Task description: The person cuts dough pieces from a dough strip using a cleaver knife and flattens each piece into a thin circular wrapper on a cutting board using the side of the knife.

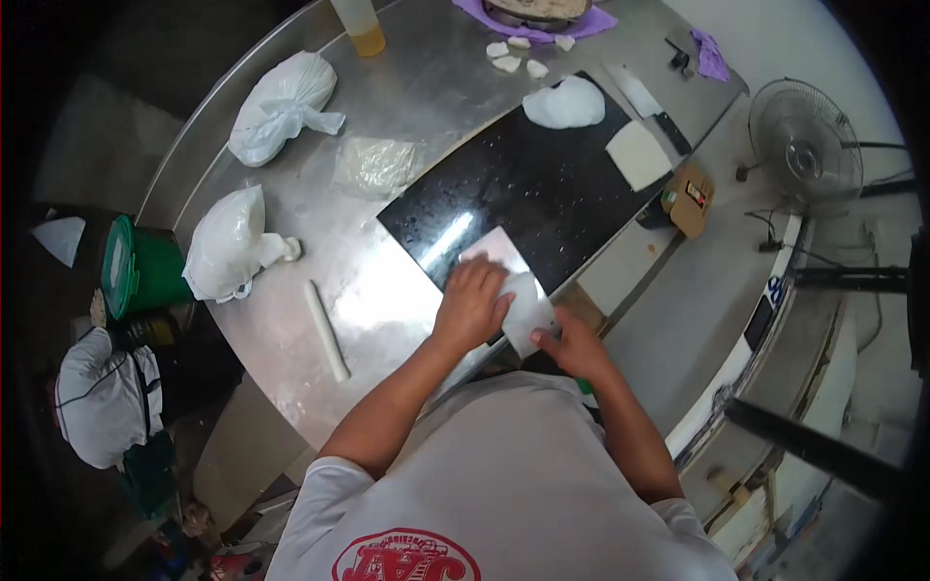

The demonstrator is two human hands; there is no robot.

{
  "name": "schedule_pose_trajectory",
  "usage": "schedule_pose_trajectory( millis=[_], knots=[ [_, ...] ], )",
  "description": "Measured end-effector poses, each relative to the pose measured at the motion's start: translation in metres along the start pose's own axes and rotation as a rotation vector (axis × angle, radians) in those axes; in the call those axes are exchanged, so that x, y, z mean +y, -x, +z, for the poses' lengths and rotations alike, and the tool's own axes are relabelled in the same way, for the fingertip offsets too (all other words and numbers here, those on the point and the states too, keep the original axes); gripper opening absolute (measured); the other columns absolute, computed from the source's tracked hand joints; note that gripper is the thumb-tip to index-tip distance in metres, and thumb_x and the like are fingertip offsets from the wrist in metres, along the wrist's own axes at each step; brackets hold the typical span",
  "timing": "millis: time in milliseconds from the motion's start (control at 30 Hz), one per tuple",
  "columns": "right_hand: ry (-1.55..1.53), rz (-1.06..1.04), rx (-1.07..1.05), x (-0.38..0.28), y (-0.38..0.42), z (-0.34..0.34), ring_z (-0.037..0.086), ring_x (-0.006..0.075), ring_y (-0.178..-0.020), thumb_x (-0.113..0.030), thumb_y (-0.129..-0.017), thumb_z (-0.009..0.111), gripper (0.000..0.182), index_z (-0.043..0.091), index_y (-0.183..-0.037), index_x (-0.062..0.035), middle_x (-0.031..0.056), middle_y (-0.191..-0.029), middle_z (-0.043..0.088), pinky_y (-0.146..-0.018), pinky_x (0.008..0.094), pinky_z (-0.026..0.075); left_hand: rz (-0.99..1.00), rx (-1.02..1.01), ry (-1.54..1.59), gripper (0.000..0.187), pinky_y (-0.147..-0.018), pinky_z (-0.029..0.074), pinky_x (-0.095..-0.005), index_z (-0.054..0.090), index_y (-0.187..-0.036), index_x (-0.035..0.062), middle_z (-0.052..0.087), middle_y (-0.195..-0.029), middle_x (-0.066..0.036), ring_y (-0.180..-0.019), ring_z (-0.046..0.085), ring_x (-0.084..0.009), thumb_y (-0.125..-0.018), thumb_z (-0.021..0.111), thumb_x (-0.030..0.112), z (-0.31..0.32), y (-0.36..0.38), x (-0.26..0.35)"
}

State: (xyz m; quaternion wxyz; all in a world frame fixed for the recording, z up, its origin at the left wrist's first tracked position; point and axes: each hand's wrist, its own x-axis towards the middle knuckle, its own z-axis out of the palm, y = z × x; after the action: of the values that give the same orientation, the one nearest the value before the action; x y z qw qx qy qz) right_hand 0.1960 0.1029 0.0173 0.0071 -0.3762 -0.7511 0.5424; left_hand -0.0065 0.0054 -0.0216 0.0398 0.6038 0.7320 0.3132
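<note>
On the near end of a black board [523,184], my right hand [573,344] is closed on the near end of a broad, flat metal blade [497,248]. What handle it has is hidden in the hand. My left hand [475,300] lies over the blade's left side, fingers bent, the tips touching or near it. A pale rounded patch [528,295], perhaps a thin dough wrapper, shows on the blade beside the left thumb. Farther up the board are a white lump under plastic [565,103] and a white square piece [637,155].
A knife [635,92] lies at the far right. Small dough pieces [507,64] sit near a purple cloth [601,21]. On the left are white plastic bags [281,107], a clear plastic packet [376,167], a white rolling pin [325,331] and a green bucket [145,263]. A fan [804,155] stands right.
</note>
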Motion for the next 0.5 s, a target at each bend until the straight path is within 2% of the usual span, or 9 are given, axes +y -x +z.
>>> schedule_pose_trajectory(
  millis=[67, 100, 133, 200, 233, 300, 367, 433, 500],
  knots=[
    [-0.061, 0.004, -0.058, 0.018, -0.006, -0.014, 0.065, 0.0280, -0.105, -0.025, -0.093, 0.073, 0.045, 0.059, -0.126, 0.0019, 0.0197, -0.114, 0.069, -0.093, 0.0389, 0.050, -0.130, -0.114, 0.276, 0.036, -0.099, 0.049, -0.0473, 0.061, -0.125, 0.0027, 0.067, -0.116, -0.017, -0.116, 0.063, -0.0381, -0.091, 0.069, 0.013, 0.010, -0.002, 0.004],
    [-0.033, 0.063, -0.131, 0.017, -0.007, -0.026, 0.065, 0.0275, -0.107, -0.025, -0.093, 0.073, 0.047, 0.058, -0.128, 0.0017, 0.0192, -0.116, 0.068, -0.094, 0.0389, 0.049, -0.130, -0.017, 0.313, 0.034, -0.087, 0.054, -0.0370, 0.062, -0.125, 0.0040, 0.068, -0.103, -0.012, -0.099, 0.069, -0.0282, -0.092, 0.068, 0.005, 0.011, -0.012, 0.015],
    [-0.001, 0.112, -0.194, 0.018, -0.012, -0.039, 0.064, 0.0270, -0.108, -0.025, -0.093, 0.073, 0.048, 0.058, -0.130, 0.0015, 0.0186, -0.117, 0.068, -0.094, 0.0389, 0.049, -0.126, -0.017, 0.290, 0.034, -0.087, 0.054, -0.0370, 0.062, -0.125, 0.0040, 0.068, -0.103, -0.012, -0.099, 0.069, -0.0282, -0.092, 0.068, 0.005, 0.012, -0.024, 0.024],
    [-0.049, 0.035, -0.200, 0.054, -0.019, -0.053, 0.065, 0.0301, -0.111, -0.027, -0.093, 0.072, 0.048, 0.057, -0.130, 0.0004, 0.0208, -0.119, 0.068, -0.096, 0.0408, 0.049, -0.400, -0.149, 0.590, 0.031, -0.086, 0.052, -0.0310, 0.062, -0.126, 0.0050, 0.067, -0.102, -0.009, -0.095, 0.066, -0.0189, -0.095, 0.066, 0.005, 0.013, -0.047, 0.046],
    [-0.076, -0.034, -0.202, 0.063, -0.021, -0.065, 0.066, 0.0332, -0.115, -0.029, -0.094, 0.070, 0.048, 0.056, -0.129, -0.0007, 0.0230, -0.121, 0.068, -0.098, 0.0427, 0.049, -0.404, -0.178, 0.722, 0.029, -0.084, 0.049, -0.0268, 0.063, -0.127, 0.0052, 0.065, -0.101, -0.003, -0.093, 0.061, -0.0106, -0.098, 0.065, 0.006, 0.018, -0.059, 0.052],
    [-0.079, -0.022, -0.166, 0.076, -0.020, -0.092, 0.066, 0.0334, -0.115, -0.030, -0.094, 0.070, 0.049, 0.056, -0.130, -0.0007, 0.0227, -0.121, 0.067, -0.098, 0.0427, 0.049, -0.468, -0.191, 0.944, 0.030, -0.083, 0.049, -0.0250, 0.062, -0.129, 0.0080, 0.063, -0.102, 0.001, -0.092, 0.059, -0.0082, -0.099, 0.066, 0.010, 0.036, -0.086, 0.057],
    [-0.032, 0.071, -0.105, 0.065, -0.008, -0.122, 0.065, 0.0340, -0.116, -0.031, -0.093, 0.070, 0.049, 0.056, -0.128, -0.0003, 0.0226, -0.124, 0.066, -0.098, 0.0428, 0.048, -0.481, -0.089, 1.067, 0.033, -0.081, 0.049, -0.0255, 0.060, -0.132, 0.0100, 0.061, -0.100, 0.003, -0.091, 0.059, -0.0076, -0.100, 0.066, 0.013, 0.042, -0.121, 0.063],
    [-0.020, 0.046, -0.074, 0.078, -0.001, -0.149, 0.066, 0.0346, -0.113, -0.031, -0.093, 0.071, 0.049, 0.057, -0.128, -0.0002, 0.0225, -0.121, 0.067, -0.095, 0.0429, 0.049, -0.510, 0.044, 1.154, 0.035, -0.076, 0.050, -0.0269, 0.057, -0.133, 0.0112, 0.060, -0.098, 0.004, -0.088, 0.058, -0.0083, -0.100, 0.066, 0.019, 0.039, -0.169, 0.057],
    [-0.012, 0.028, -0.052, 0.092, 0.008, -0.169, 0.068, 0.0352, -0.110, -0.031, -0.092, 0.071, 0.049, 0.057, -0.128, -0.0001, 0.0224, -0.119, 0.069, -0.093, 0.0429, 0.050, -0.643, 0.214, 1.242, 0.033, -0.072, 0.049, -0.0266, 0.058, -0.131, 0.0099, 0.058, -0.100, 0.002, -0.087, 0.057, -0.0090, -0.099, 0.064, 0.015, 0.038, -0.221, 0.041]
  ],
)
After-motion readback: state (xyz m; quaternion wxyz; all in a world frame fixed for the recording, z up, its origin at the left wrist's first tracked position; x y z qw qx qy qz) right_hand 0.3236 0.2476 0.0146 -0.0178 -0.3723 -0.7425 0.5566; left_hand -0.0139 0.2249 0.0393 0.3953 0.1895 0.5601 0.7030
